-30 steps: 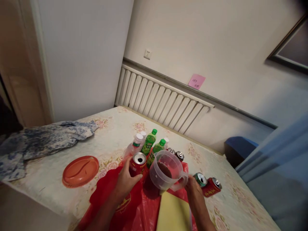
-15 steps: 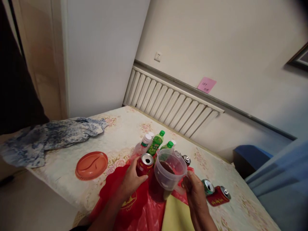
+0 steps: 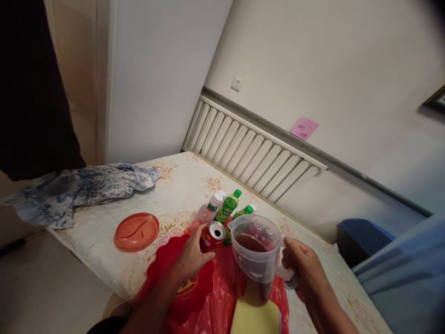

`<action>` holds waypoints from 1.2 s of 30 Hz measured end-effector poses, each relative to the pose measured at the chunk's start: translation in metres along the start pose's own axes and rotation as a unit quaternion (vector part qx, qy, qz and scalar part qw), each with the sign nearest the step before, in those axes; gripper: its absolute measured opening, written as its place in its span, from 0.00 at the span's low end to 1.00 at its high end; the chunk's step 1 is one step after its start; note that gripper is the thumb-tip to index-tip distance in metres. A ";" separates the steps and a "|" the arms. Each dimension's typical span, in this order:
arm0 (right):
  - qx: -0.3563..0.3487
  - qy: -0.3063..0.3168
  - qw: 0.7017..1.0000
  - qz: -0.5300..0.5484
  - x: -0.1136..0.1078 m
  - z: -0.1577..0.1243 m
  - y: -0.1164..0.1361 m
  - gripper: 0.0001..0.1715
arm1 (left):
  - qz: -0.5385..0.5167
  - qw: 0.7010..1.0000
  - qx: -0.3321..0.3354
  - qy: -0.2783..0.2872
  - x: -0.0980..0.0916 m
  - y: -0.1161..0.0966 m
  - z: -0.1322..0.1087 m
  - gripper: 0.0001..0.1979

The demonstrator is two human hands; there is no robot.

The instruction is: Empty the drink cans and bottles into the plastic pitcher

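Note:
My left hand point(image 3: 191, 256) is wrapped round an opened red drink can point(image 3: 213, 235) that tilts towards a clear plastic jug point(image 3: 256, 256). My right hand point(image 3: 303, 270) grips the jug's handle and holds it up over a red plastic bag point(image 3: 205, 297). Brown liquid fills the lower part of the jug. Behind the can stand two green bottles point(image 3: 228, 211) and a clear bottle with a white cap point(image 3: 207, 213).
The table has a pale flowered cloth point(image 3: 181, 190). On it lie an orange lid point(image 3: 136, 231) at the left, a blue patterned cloth point(image 3: 79, 188) at the far left and a yellow sheet point(image 3: 255, 319) under the jug. A white radiator point(image 3: 250, 150) lines the wall behind.
My right hand has lifted the jug up and towards me. My left hand has tilted the can towards the jug. The cans at the right are now hidden behind my right hand.

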State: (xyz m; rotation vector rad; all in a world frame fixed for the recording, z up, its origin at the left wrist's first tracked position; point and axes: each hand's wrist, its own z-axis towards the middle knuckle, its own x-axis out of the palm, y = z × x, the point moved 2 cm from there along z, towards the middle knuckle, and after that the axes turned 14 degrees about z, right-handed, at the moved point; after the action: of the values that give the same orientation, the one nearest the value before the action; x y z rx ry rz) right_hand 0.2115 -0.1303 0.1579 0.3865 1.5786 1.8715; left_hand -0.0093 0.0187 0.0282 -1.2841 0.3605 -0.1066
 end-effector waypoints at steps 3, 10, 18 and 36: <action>0.043 0.033 0.999 0.001 -0.003 0.004 0.002 0.30 | 0.021 1.000 0.007 0.002 0.001 0.000 -0.001 0.34; 0.048 0.090 0.993 -0.060 -0.004 0.014 0.006 0.31 | 0.026 1.000 0.010 0.003 0.001 -0.003 0.000 0.35; 0.042 0.107 0.989 -0.095 0.004 0.016 0.022 0.29 | 0.006 1.000 0.007 0.009 0.001 -0.004 -0.001 0.34; 0.012 0.149 0.971 -0.187 0.006 0.025 0.036 0.28 | 0.003 0.999 0.034 0.005 0.008 0.008 -0.001 0.35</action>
State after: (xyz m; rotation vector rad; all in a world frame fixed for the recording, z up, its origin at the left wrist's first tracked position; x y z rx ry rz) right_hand 0.2118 -0.1096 0.1966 -0.1848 1.7271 1.6686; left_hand -0.0037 0.0178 0.0185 -1.2147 0.3663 -0.1183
